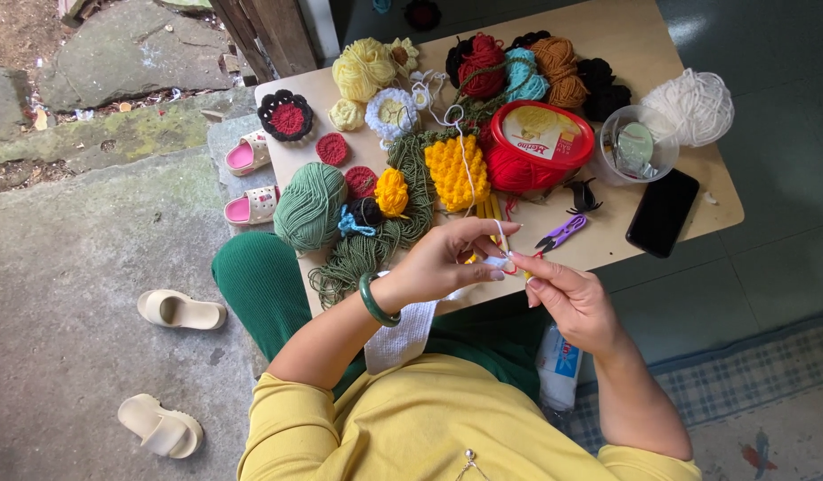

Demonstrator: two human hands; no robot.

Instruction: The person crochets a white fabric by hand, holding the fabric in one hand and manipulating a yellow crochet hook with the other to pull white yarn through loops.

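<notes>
Fingertips (499,267) of left hand (443,263) and right hand (572,303) pinch a small white crochet piece (498,262) above the table (607,240) edge; white yarn (465,156) rises from it toward the wool pile, purple snips (558,234) nearby.

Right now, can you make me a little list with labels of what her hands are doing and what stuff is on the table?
left hand: pinches white yarn, green bangle on the wrist
right hand: fingers meet the left hand's at a small white piece
table: wooden, crowded with yarn
yarn balls: green ball at left, cream ball at right
crochet pieces: yellow square, red rounds
tub: red, with red yarn inside
tools: purple snips, black phone
floor: pale sandals
</notes>
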